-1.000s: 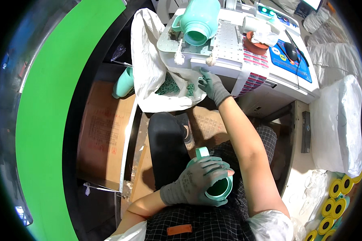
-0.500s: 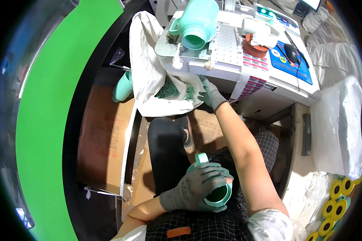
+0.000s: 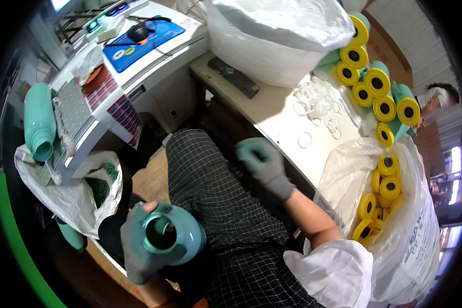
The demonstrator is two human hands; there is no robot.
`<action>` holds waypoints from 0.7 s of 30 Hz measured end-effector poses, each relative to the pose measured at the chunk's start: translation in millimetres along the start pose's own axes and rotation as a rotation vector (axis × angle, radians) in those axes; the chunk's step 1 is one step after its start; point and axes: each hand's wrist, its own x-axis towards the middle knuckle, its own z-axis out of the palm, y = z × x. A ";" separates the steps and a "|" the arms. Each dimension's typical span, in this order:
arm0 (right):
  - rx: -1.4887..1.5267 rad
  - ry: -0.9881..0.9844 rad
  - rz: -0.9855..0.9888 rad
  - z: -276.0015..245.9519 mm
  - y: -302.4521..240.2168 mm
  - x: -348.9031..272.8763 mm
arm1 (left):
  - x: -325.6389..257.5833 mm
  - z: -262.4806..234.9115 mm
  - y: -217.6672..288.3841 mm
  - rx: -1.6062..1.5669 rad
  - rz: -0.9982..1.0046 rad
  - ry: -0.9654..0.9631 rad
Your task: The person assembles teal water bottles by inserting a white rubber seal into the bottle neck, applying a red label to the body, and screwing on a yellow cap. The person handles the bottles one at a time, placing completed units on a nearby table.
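Holding the teal bottle in our left hand, mouth up toward the camera, low over the lap. Left fingers are wrapped round the bottle body near the neck, a firm grasp. Our right hand, gloved grey, is in the air above the checked apron, just short of the table edge. Its fingers are loosely curled and grasp nothing we can make out.

Nearest parts on the table: loose white rings, one single ring lying apart from the heap and closest to the right hand. Beyond them a row of teal bottles with yellow caps; more yellow caps in the clear bag at our right.

Our read on doing this cleanly:
- Take the lone ring, not the tangle; pinching from the heap risks lifting two.
- Keep the bottle mouth level and steady so a ring seats flat, not cocked.
- Keep the left fingers off the rim, or they block it.
- Bring the part to the bottle over the lap, so a drop lands on the apron, not the floor.

Can't tell whether the bottle mouth already carries a ring.
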 end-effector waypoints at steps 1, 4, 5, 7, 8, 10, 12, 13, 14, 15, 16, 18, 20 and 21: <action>-0.027 0.208 0.124 -31.1 16.8 -16.7 | 17.0 4.2 23.1 0.034 0.009 -0.150; -0.374 0.572 0.020 -120.9 57.1 -38.1 | 22.3 29.3 0.9 0.192 -0.055 -0.194; -0.438 0.614 0.081 -136.7 65.7 -35.5 | 19.9 33.9 3.0 0.201 -0.064 -0.151; -0.734 0.559 0.308 -162.1 62.5 -26.9 | 24.5 39.6 6.6 0.317 0.036 -0.204; -0.922 0.449 0.465 -181.7 85.3 -26.1 | 30.4 43.4 9.7 0.364 0.106 -0.228; -0.935 0.378 0.463 -178.9 94.6 -14.7 | 31.3 41.6 15.2 0.456 0.213 -0.219; -0.882 0.428 0.415 -174.9 97.7 -5.4 | 23.5 39.7 13.2 0.488 0.214 -0.180; -0.823 0.486 0.401 -175.4 96.2 -3.0 | 25.5 42.0 9.9 0.472 0.185 -0.157; -0.663 0.483 0.309 -162.7 85.0 3.8 | 23.3 41.9 7.3 0.473 0.134 -0.115; -0.577 0.471 0.266 -147.7 73.0 8.2 | 19.5 42.7 4.2 0.476 0.075 -0.083; -0.310 0.368 0.288 -120.5 44.5 12.2 | 17.8 43.2 6.9 0.505 0.070 -0.061; 0.081 0.129 0.304 -49.7 -42.8 13.8 | 11.7 41.3 12.3 0.517 0.128 -0.030; 0.119 -0.269 -0.043 -9.0 -91.7 8.0 | 6.3 44.0 -0.3 0.415 0.385 -0.005; 0.035 -0.525 -0.378 0.7 -98.9 7.7 | 11.1 44.0 6.3 0.481 0.434 -0.018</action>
